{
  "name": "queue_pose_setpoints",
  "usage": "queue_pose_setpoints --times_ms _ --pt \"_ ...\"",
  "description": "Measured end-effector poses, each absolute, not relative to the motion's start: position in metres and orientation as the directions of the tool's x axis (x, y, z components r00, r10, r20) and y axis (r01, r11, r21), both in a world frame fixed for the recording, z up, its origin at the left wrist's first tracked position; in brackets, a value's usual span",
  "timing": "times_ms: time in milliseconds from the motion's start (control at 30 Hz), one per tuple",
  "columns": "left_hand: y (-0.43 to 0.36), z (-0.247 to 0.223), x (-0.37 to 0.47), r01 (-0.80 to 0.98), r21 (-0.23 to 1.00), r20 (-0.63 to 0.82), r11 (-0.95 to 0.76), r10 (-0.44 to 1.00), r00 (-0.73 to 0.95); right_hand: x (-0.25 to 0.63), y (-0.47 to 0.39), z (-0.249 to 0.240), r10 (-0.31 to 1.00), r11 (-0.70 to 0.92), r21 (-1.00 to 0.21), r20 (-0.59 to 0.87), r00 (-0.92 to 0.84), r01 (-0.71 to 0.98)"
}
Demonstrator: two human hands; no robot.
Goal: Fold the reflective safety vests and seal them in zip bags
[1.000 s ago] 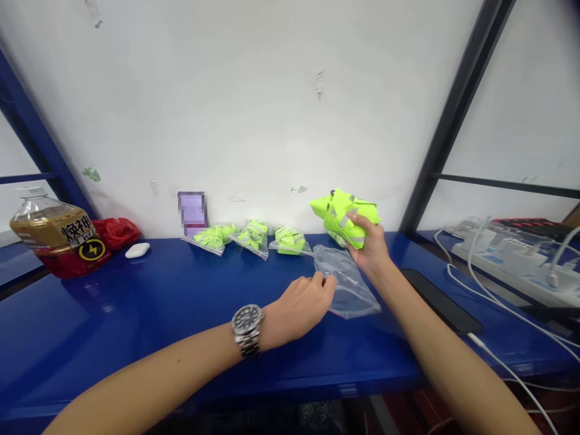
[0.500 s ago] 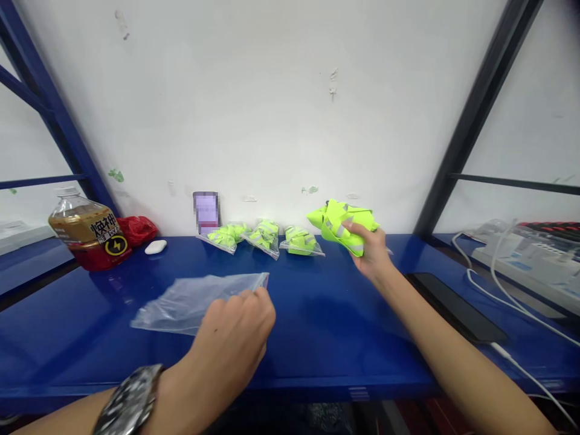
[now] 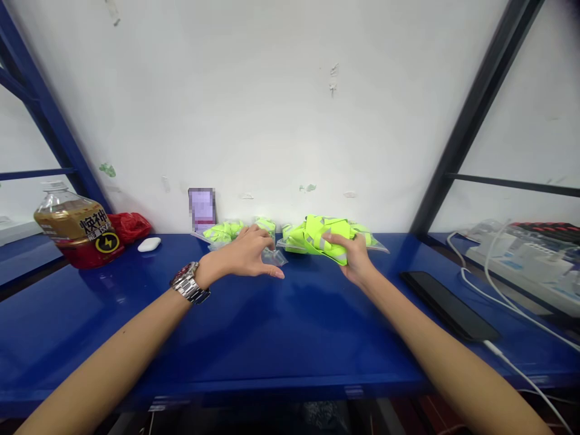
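My right hand (image 3: pixel 356 254) is closed on a folded neon yellow vest (image 3: pixel 324 232) with grey reflective strips. My left hand (image 3: pixel 249 251), with a metal watch at the wrist, has its thumb spread from its fingers. It reaches over the front of two bagged neon bundles, a left one (image 3: pixel 223 231) and a middle one (image 3: pixel 265 224), partly hiding both. Clear plastic (image 3: pixel 274 258) shows below its fingers. Another bagged bundle (image 3: pixel 364 232) is partly behind the held vest.
On the blue shelf (image 3: pixel 272 338) stand a drink bottle (image 3: pixel 79 226), a red bag (image 3: pixel 130 227) and a white case (image 3: pixel 149 244) at left. A phone screen (image 3: pixel 202 207) leans on the wall. At right lie a black phone (image 3: pixel 448 305), cables and power strips (image 3: pixel 530 260).
My left hand has moved forward and opened; the loose clear bag it held can no longer be made out separately. My right hand has brought the vest slightly left and down.
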State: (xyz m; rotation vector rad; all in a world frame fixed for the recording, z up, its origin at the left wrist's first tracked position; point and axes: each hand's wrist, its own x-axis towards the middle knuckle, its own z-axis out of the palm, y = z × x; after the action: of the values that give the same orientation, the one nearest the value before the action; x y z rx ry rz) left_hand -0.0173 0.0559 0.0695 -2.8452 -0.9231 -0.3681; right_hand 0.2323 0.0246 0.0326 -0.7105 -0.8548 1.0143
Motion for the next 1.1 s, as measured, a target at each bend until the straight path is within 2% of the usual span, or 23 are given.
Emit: queue_pose_setpoints --times_ms 133,233,333,400,500,600,733,833,1000,1100 --pt "0.055 0.083 -0.019 0.552 0.149 0.031 -0.82 0.562 0.827 0.229 0.024 0.03 0.935 0.347 -0.842 0.277 0.221 -0.412" --pt "0.058 0.092 -0.021 0.513 0.243 -0.017 -0.823 0.525 0.851 0.229 0.024 0.029 0.938 0.338 -0.848 0.27 0.217 -0.408" --pt "0.067 0.092 -0.021 0.514 0.178 0.003 -0.839 0.522 0.853 0.229 0.024 0.028 0.939 0.334 -0.852 0.264 0.219 -0.403" --pt "0.072 0.087 -0.017 0.535 0.122 -0.066 -0.836 0.531 0.845 0.23 0.025 0.028 0.943 0.323 -0.855 0.256 0.211 -0.406" --pt "0.073 0.075 -0.008 0.573 0.127 -0.193 -0.81 0.547 0.815 0.231 0.025 0.028 0.948 0.311 -0.859 0.249 0.197 -0.406" --pt "0.064 0.062 0.001 0.638 0.132 -0.232 -0.758 0.602 0.764 0.231 0.025 0.028 0.949 0.308 -0.864 0.253 0.186 -0.398" --pt "0.052 0.056 0.005 0.698 0.077 -0.176 -0.712 0.679 0.712 0.231 0.025 0.028 0.949 0.312 -0.866 0.263 0.174 -0.391" --pt "0.056 0.058 0.001 0.68 0.044 -0.13 -0.732 0.671 0.73 0.231 0.026 0.027 0.951 0.306 -0.867 0.255 0.177 -0.394" --pt "0.076 0.045 -0.007 0.639 0.09 -0.128 -0.764 0.628 0.768 0.233 0.026 0.026 0.955 0.292 -0.871 0.24 0.175 -0.395" --pt "0.08 0.034 -0.009 0.605 0.069 -0.087 -0.794 0.599 0.796 0.232 0.025 0.026 0.958 0.278 -0.879 0.224 0.179 -0.388"
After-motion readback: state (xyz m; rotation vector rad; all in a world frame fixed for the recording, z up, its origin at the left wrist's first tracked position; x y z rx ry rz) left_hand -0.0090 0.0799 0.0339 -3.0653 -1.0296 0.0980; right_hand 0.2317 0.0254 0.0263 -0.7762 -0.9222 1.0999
